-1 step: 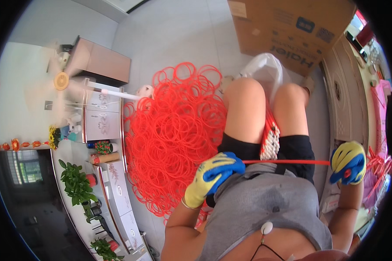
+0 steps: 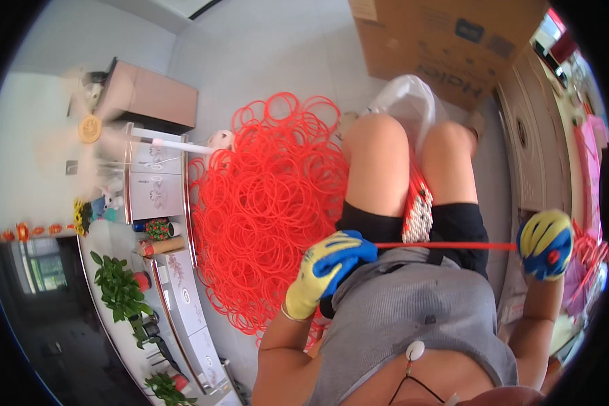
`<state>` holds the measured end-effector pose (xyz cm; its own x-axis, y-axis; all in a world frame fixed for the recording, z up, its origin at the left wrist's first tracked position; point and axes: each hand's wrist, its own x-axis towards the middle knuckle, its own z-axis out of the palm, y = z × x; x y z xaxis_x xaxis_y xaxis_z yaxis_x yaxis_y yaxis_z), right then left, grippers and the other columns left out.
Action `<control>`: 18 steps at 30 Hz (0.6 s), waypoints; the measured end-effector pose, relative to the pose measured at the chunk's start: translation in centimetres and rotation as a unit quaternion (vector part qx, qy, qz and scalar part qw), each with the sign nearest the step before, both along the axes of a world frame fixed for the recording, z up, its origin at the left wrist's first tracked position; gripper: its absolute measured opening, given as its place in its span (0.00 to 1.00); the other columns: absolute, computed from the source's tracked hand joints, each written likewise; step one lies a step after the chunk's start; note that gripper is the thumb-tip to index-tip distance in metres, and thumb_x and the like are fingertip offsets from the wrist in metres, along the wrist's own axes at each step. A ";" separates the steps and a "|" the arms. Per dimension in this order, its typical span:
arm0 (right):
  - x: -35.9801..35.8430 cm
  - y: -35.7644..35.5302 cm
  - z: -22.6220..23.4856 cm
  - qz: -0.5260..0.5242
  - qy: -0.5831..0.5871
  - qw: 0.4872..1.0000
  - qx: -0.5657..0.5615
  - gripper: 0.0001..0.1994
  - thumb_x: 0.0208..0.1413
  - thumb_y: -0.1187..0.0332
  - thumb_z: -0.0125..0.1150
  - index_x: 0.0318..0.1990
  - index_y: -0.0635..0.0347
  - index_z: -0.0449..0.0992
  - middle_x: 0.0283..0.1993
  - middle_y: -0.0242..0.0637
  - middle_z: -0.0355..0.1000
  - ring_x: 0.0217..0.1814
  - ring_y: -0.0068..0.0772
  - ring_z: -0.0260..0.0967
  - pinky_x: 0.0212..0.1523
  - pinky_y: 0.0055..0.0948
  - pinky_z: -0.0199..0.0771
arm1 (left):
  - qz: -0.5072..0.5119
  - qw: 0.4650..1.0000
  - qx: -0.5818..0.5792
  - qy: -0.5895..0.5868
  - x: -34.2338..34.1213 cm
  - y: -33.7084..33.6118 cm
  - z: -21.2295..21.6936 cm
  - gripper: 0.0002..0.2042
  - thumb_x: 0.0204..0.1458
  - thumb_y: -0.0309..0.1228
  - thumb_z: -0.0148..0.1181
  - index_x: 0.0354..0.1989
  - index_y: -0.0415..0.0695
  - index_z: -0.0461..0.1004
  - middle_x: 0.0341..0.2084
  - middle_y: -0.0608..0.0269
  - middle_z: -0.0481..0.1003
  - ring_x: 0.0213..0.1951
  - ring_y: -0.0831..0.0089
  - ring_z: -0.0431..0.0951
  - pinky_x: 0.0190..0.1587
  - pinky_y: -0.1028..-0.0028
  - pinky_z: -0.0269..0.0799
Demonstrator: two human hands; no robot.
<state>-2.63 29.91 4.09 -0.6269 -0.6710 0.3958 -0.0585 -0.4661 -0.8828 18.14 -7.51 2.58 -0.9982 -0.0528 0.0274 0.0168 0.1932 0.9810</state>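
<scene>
Both my hands wear yellow gloves with blue palms. A thin red plastic strip [image 2: 446, 246] stretches level between them across my lap. My left hand [image 2: 331, 267], at the left of my waist, is closed round one end. My right hand [image 2: 547, 245] is a fist on the other end, and a bit of red shows between its fingers. Between my thighs lies a bundle of red strips [image 2: 418, 213] with pale, whitish ends toward me. On the floor to my left spreads a big heap of red plastic rings [image 2: 271, 216].
A white plastic bag [image 2: 409, 95] stands beyond my knees, before a large cardboard box [image 2: 446, 47]. Left are a spinning fan [image 2: 90, 128], a low white cabinet [image 2: 186, 298] with potted plants [image 2: 118, 284], and a dark television. A cluttered counter [image 2: 568, 122] runs along the right.
My right hand has moved slightly outward and up, so a little more of the red strip shows between my hands. The whole view has shifted slightly.
</scene>
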 end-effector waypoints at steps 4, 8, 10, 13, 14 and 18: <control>-0.2 -1.2 1.9 -0.007 -0.119 0.983 -0.142 0.22 0.66 0.51 0.60 0.22 0.49 0.67 0.11 0.24 0.66 0.09 0.18 0.64 0.14 0.19 0.69 | -0.011 0.931 -0.361 0.051 -0.6 -1.6 0.0 0.23 0.47 0.29 0.67 0.55 0.40 0.78 0.50 0.48 0.80 0.50 0.44 0.77 0.58 0.53 0.69; -0.6 -2.8 1.5 -0.047 -0.144 0.973 -0.174 0.14 0.69 0.55 0.56 0.45 0.55 0.68 0.34 0.31 0.69 0.32 0.22 0.68 0.36 0.24 0.68 | -0.065 0.864 -0.491 -0.093 0.9 -2.2 -2.3 0.21 0.46 0.31 0.70 0.51 0.44 0.80 0.40 0.55 0.81 0.45 0.50 0.78 0.55 0.55 0.70; -0.6 -4.9 0.8 -0.145 -0.056 0.988 -0.022 0.24 0.70 0.55 0.53 0.65 0.62 0.69 0.56 0.42 0.74 0.56 0.30 0.74 0.58 0.33 0.71 | -0.022 0.873 -0.487 -0.027 3.1 -4.1 -2.2 0.20 0.46 0.32 0.70 0.50 0.44 0.81 0.37 0.55 0.81 0.44 0.52 0.79 0.55 0.55 0.70; 0.2 -7.5 1.5 -0.358 0.057 0.897 0.252 0.29 0.69 0.59 0.54 0.71 0.69 0.63 0.69 0.48 0.68 0.70 0.43 0.66 0.72 0.40 0.59 | 0.220 0.918 -0.311 -0.108 8.1 -10.4 -3.1 0.12 0.50 0.24 0.64 0.44 0.39 0.83 0.33 0.52 0.82 0.32 0.59 0.81 0.39 0.62 0.76; 1.2 -7.4 1.7 -0.335 0.016 0.919 0.205 0.28 0.67 0.61 0.58 0.69 0.70 0.66 0.66 0.47 0.71 0.67 0.40 0.69 0.69 0.37 0.64 | 0.302 0.908 -0.215 -0.197 9.6 -12.9 -4.4 0.11 0.50 0.19 0.59 0.42 0.36 0.82 0.33 0.55 0.83 0.30 0.68 0.80 0.34 0.69 0.75; 3.7 -6.8 4.6 0.091 -0.021 0.987 0.128 0.32 0.63 0.54 0.62 0.65 0.74 0.68 0.60 0.58 0.74 0.53 0.47 0.78 0.53 0.42 0.77 | 0.379 0.860 -0.154 -0.304 15.4 -16.5 -6.3 0.09 0.60 0.26 0.55 0.37 0.36 0.82 0.28 0.62 0.81 0.22 0.81 0.70 0.24 0.78 0.63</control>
